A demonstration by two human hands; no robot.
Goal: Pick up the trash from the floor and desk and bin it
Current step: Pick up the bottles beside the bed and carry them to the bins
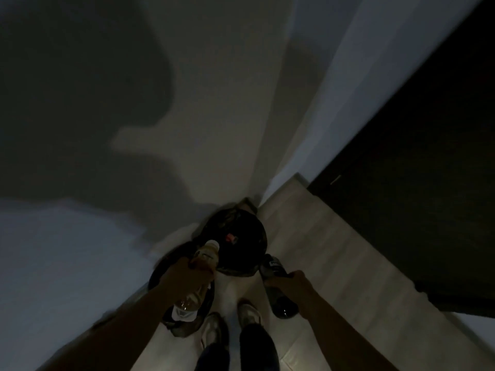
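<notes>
your left hand (187, 275) is closed around a pale bottle (207, 254) of amber liquid. its white cap points forward, just at the near rim of the bin (257, 236). a second clear bottle (186, 307) hangs below the same hand, with its lower end toward your feet. the dim light does not show how the fingers hold this second one.

your right hand (285, 281) is curled over a dark bottle (282, 307). the grip sits at mid-body. the rounded base points down toward the floor (308, 250), and the upper end, which bears a white label, points toward the bin. this bottle is just to the right of the bin and outside its rim.

the bin stands in the corner where the wall (214, 103) meets the floor. it is round and lined with a black bag. a small red item (232, 238) lies inside it; its nature cannot be told. all the bottles are in hand and above floor level, and none is inside the bin.

a dark bag (184, 330) or similar dark object lies on the floor under your left forearm, beside the bin. its form is unclear.

your shoes (213, 328) stand on the pale floor between your two arms, just short of the bin. a dark panel (415, 170) runs along the right side. large shadows fall on the wall.
</notes>
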